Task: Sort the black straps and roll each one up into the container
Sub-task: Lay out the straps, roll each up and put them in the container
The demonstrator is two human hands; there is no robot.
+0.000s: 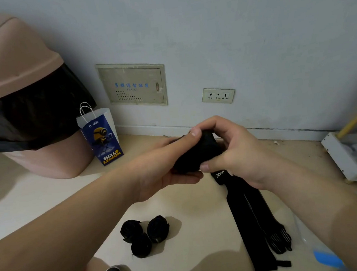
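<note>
- Currently, the left hand (171, 168) cradles a partly wound roll of black fabric strap (198, 153) from beneath, with its thumb pressed on top.
- The right hand (234, 150) is closed over the roll from 3 o'clock, thumb at its lower edge.
- The strap's unwound tail (243, 211) hangs toward 5 o'clock and lies flat on the beige tile floor (200, 202).
- Procedure: keep the tail taut and edges aligned while turning, so the coil stays tight.
- Three finished black strap rolls (143, 234) sit touching one another on the floor at 7 o'clock.
- A clear plastic container with a blue part (323, 254) shows at 5 o'clock; its form is uncertain.
- Legible markings: "XTEP" on the strap; "BELLO LEMON" on the blue paper gift bag (103, 139) at 9 o'clock.
</note>
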